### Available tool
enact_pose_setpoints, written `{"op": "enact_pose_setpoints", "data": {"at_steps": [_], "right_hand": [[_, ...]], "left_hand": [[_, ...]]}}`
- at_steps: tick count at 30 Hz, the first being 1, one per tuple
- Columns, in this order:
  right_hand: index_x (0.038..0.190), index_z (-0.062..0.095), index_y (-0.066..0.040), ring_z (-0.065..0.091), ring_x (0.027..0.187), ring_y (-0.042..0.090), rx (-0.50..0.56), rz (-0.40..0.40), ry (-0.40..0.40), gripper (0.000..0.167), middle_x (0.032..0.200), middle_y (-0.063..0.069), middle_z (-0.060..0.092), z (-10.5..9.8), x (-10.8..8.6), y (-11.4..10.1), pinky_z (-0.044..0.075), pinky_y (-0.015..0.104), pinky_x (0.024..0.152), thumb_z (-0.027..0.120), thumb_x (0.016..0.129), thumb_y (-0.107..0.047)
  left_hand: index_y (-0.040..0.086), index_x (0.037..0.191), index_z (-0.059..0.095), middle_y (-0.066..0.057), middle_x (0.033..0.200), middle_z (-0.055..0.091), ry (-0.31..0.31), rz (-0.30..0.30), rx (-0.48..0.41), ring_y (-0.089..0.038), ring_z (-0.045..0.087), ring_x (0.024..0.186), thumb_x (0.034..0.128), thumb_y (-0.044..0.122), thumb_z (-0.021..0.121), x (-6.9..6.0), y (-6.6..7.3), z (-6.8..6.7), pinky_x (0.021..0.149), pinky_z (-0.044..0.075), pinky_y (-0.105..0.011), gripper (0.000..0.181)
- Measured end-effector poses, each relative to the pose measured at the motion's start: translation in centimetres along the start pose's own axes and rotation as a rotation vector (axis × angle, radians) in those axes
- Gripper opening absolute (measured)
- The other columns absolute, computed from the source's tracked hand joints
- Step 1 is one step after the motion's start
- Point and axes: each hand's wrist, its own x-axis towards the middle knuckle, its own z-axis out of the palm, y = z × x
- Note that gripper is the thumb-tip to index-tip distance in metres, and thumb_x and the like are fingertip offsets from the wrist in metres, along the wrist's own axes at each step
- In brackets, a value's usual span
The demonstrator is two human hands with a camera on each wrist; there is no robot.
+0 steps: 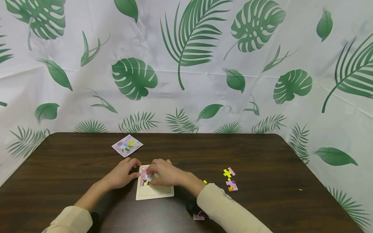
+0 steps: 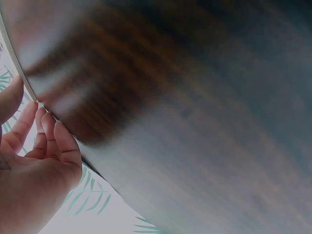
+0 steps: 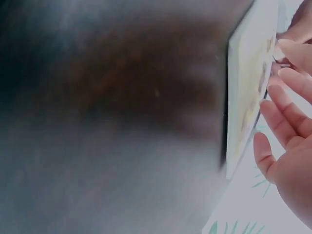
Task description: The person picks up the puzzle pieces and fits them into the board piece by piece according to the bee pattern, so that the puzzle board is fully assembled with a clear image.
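A light wooden puzzle tray (image 1: 154,193) lies at the table's centre-left, with pink, yellow and black pieces (image 1: 144,177) in its upper left part. My left hand (image 1: 120,174) touches the tray's left edge with thumb and fingers; the left wrist view shows this hand (image 2: 46,161) at a thin pale edge. Over the tray, my right hand (image 1: 166,174) has its fingers bent down onto the pieces, partly hiding them. In the right wrist view the fingers of my right hand (image 3: 287,126) are spread loosely beside the tray (image 3: 239,97); whether they pinch a piece is hidden.
A square picture card with a bee (image 1: 127,145) lies behind my left hand. Loose puzzle pieces (image 1: 231,185) lie on the dark table (image 1: 262,200) to the right, another (image 1: 199,216) by my right sleeve. A leaf-patterned cloth (image 1: 204,97) hangs behind.
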Motion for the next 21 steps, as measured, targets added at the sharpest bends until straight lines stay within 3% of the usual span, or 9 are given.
{"op": "enact_pose_setpoints", "data": {"at_steps": [7,11,21], "right_hand": [[0.101,0.064,-0.010,0.049,0.087,0.008,0.068,-0.006,0.012,0.023,0.093,-0.002,0.055,-1.1,-0.8,0.8,0.034,0.022,0.078,0.070,0.080,-0.020],[0.098,0.064,-0.007,0.051,0.082,0.011,0.106,-0.017,0.009,0.022,0.090,0.001,0.056,-1.8,-1.5,1.7,0.039,0.019,0.074,0.070,0.080,-0.016],[0.103,0.063,-0.007,0.051,0.087,0.014,0.154,0.067,-0.055,0.026,0.095,0.000,0.058,-3.5,-4.4,4.4,0.043,0.024,0.077,0.070,0.081,-0.019]], "left_hand": [[0.002,0.099,0.054,-0.008,0.090,0.050,0.006,0.000,0.007,-0.026,0.050,0.085,0.0822,0.010,0.067,0.0,0.0,0.1,0.074,0.043,-0.042,0.023],[0.002,0.100,0.054,-0.008,0.090,0.049,0.006,-0.009,0.009,-0.026,0.049,0.085,0.0826,0.009,0.066,-0.1,0.0,0.1,0.075,0.042,-0.043,0.022],[0.003,0.101,0.054,-0.008,0.090,0.049,-0.002,-0.030,0.010,-0.026,0.049,0.086,0.0831,0.008,0.065,-0.1,0.0,0.1,0.076,0.042,-0.043,0.022]]}}
